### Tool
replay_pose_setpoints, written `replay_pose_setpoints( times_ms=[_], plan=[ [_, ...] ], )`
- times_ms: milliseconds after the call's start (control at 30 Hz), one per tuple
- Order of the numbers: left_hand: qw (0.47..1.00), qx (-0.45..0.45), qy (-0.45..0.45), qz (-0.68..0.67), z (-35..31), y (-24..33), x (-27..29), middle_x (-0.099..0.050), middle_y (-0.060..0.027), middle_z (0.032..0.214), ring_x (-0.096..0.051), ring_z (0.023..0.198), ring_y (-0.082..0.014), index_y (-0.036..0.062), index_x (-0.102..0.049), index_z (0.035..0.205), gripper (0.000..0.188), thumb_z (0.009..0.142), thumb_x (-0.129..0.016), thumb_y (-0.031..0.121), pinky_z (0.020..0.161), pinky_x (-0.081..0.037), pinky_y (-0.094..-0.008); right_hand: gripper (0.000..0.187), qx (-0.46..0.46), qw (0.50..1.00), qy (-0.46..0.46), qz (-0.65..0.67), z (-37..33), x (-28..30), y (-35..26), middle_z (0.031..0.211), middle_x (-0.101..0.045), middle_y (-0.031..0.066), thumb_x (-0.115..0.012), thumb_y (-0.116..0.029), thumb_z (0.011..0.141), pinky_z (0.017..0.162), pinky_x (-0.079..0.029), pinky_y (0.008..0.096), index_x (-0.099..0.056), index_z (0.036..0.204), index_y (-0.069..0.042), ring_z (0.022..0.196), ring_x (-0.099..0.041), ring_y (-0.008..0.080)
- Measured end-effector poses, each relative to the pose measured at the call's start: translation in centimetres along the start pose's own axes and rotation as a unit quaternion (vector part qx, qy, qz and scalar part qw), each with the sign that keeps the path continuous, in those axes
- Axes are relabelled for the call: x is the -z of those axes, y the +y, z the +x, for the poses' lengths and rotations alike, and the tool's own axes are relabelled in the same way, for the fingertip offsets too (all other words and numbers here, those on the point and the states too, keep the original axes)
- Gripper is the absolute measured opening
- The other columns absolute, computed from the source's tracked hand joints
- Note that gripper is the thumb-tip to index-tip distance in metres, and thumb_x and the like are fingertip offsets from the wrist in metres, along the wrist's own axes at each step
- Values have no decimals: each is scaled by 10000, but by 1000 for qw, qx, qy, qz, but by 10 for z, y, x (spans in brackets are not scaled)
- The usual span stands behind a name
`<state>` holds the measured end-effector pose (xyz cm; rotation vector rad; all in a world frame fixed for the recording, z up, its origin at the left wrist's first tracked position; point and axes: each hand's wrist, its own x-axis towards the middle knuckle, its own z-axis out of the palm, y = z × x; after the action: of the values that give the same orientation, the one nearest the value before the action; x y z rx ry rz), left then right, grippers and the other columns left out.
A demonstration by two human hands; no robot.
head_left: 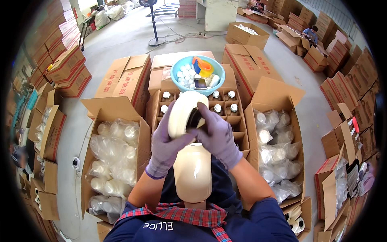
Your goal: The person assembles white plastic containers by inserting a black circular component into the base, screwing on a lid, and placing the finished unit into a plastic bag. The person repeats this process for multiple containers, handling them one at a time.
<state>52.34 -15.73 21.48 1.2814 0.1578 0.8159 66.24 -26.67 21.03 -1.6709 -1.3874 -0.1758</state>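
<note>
Both my hands wear thin greyish-purple gloves and meet in front of my chest. My left hand (165, 147) wraps round the left and lower side of a cream, rounded hollow piece (178, 117) with a dark opening turned to the right. At that opening my right hand (219, 137) grips the rim, its fingers curled at the dark inside. Whether something separate and dark sits in the opening, I cannot tell. Just below my hands, a glossy cream cylinder (193, 171) stands at my lap. Beyond them is a divided carton (238, 128) with several silver-capped bottles (217, 108) in its cells.
A light-blue basin (174, 76) holds white caps, an orange-and-yellow tool (203, 67) and a phone-like dark item. Open cartons with plastic-wrapped cream pieces flank me, left (113, 149) and right (278, 149). Closed cartons (123, 78) stand behind. Farther off are a fan (155, 24) and another person (311, 34).
</note>
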Motion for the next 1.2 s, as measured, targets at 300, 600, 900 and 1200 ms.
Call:
replay_pose_setpoints(
  times_ms=[300, 600, 900, 1200],
  plan=[
    [987, -55, -36, 144, 21, -32, 5, -537, -182, 1448, -546, 1319, -262, -47, -387, 1502, 845, 774, -809, 37, 1098, -439, -387, 512, -99, 985, 3, 138, 8, -30, 44, 1025, -686, 202, -676, -295, 923, 740, -557, 380, -556, 1300, 30, 870, -697, 302],
    [891, 250, -379, 26, 66, -75, 106, -573, -125, 1399, -540, 1252, -153, -56, -391, 1506, 903, 741, -864, 20, 1089, -430, -322, 697, -239, 876, -39, 416, -40, -35, 116, 1434, -527, 181, -564, -486, 1000, 1128, -372, 363, -474, 1460, 30, 1333, -493, 240],
    [947, 99, -305, 21, 41, -91, 99, -649, -218, 1279, -552, 1274, -354, -54, -685, 1218, 464, 843, -765, 207, 1127, -374, -477, 466, -151, 781, -76, 602, -58, -67, 132, 1096, -717, 181, -792, -317, 768, 1192, -300, 510, -737, 1076, 28, 1118, -648, 305],
    [972, 47, -227, 43, 24, -100, 87, -711, -229, 1138, -601, 1215, -395, -36, -737, 1085, 483, 966, -574, 403, 1145, -343, -525, 590, -99, 865, -111, 480, -61, -52, 119, 1115, -702, 192, -738, -490, 826, 1164, -327, 526, -710, 1124, 19, 1106, -649, 345]
  ],
)
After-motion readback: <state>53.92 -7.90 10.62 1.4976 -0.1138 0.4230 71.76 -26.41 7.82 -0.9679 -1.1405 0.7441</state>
